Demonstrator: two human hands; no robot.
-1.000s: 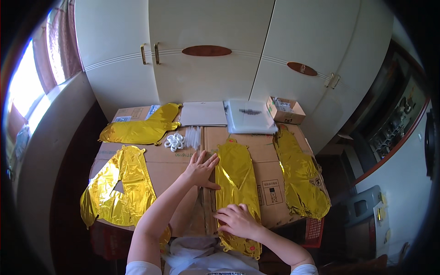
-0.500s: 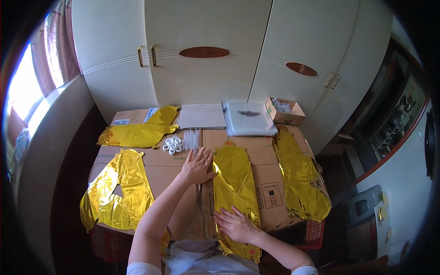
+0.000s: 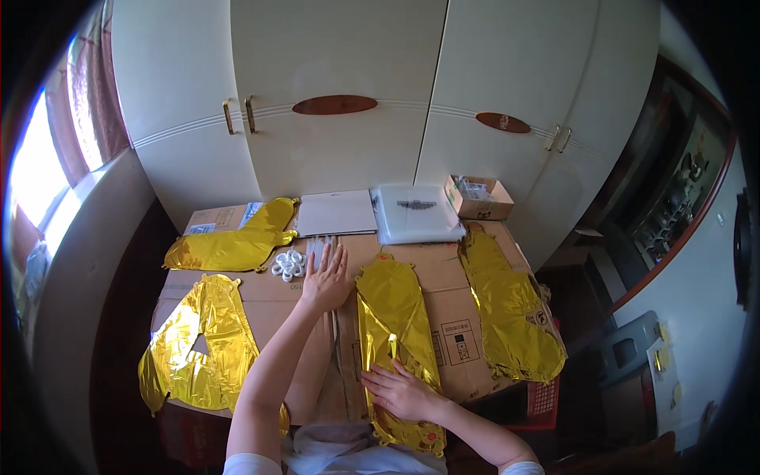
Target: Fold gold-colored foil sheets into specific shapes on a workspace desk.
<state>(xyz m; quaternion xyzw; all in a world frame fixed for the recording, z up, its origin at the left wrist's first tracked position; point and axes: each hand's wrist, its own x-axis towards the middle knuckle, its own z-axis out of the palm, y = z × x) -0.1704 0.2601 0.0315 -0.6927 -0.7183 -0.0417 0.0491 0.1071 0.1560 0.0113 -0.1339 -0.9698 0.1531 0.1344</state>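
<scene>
A long gold foil balloon (image 3: 392, 305) lies flat and lengthwise in the middle of the cardboard-covered table. On its lower half rests my right hand (image 3: 404, 392), palm down with fingers stretched. My left hand (image 3: 324, 279) is spread open over a bundle of clear straws (image 3: 318, 241), hiding most of them; whether it touches them I cannot tell. Just left of those fingers sits a small pile of white ribbon rolls (image 3: 289, 266). Other flat gold foil balloons lie around: an A-shaped one (image 3: 229, 340) at left, an angled one (image 3: 229, 247) at far left, another (image 3: 511, 317) at right.
Along the back stand a grey-white flat sheet (image 3: 339, 214), a stack of clear plastic bags (image 3: 417, 222) and a small open carton (image 3: 480, 199). Tall white cabinets (image 3: 340, 150) rise behind the table. A red plastic basket (image 3: 545, 404) and a grey stool (image 3: 629, 352) are at right.
My left hand has moved away from the middle balloon's edge and forward over the straws. My right hand stays on the balloon. The whole view has shifted slightly.
</scene>
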